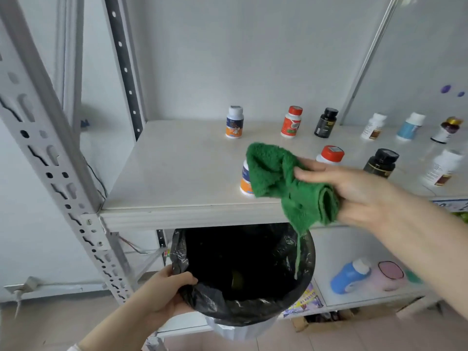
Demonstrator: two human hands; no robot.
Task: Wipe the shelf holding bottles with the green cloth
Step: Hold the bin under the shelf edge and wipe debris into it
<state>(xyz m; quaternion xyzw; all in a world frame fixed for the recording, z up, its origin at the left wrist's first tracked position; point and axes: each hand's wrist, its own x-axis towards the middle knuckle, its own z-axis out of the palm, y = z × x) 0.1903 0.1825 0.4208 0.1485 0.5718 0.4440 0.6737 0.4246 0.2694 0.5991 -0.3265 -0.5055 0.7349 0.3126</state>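
A bunched green cloth point(286, 181) hangs in my right hand point(354, 191) over the front edge of the pale shelf point(177, 168), a loose thread dangling into the bin below. Several pill bottles stand on the shelf: a white one with an orange label point(234, 122), a red-capped one point(291, 121), a black one point(326, 122), and more to the right. One bottle point(245, 179) is partly hidden behind the cloth. My left hand point(164, 295) grips the rim of a trash bin point(243, 315) lined with a black bag, held just under the shelf edge.
A perforated grey metal upright point(50, 153) frames the shelf on the left. On the lower shelf lie a blue bottle point(350, 276) and a pink cup point(388, 274). A cardboard box and tiled floor show beneath. A power strip point(22, 286) sits by the wall.
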